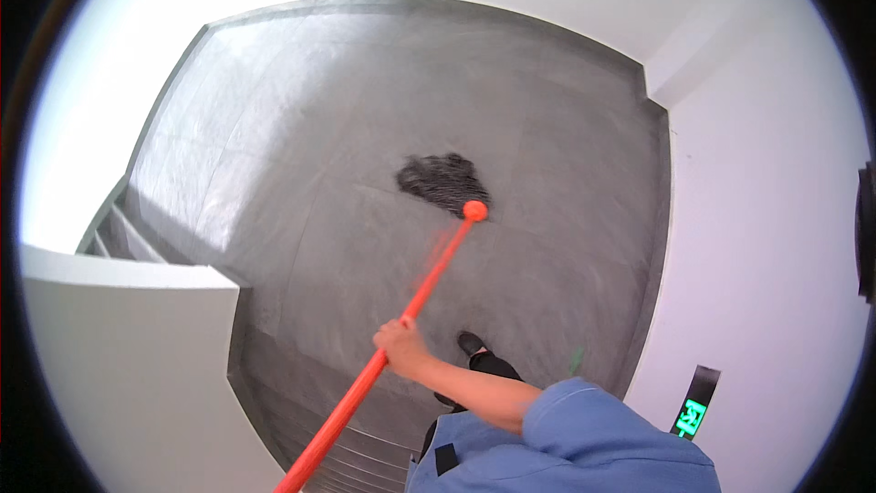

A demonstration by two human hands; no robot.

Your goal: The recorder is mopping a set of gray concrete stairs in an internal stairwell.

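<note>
My right hand (pixel 402 348) is closed around the orange-red pole (pixel 431 281) of a mop, partway along its length. The pole runs from the lower left edge up to a round orange-red socket (pixel 475 211). Beyond the socket, a dark grey mop head (pixel 438 181) lies spread on the grey tiled floor (pixel 561 150); its strands look blurred. My left hand is out of view, and the near end of the pole is cut off by the frame's lower edge.
Stairs (pixel 369 455) descend at the lower left, beside a white half-wall (pixel 137 356). More steps (pixel 126 236) show at the far left. White walls (pixel 739 219) with a dark skirting enclose the landing. A lit green exit sign (pixel 691 416) is on the right wall. My dark shoe (pixel 471 342) stands below the mop.
</note>
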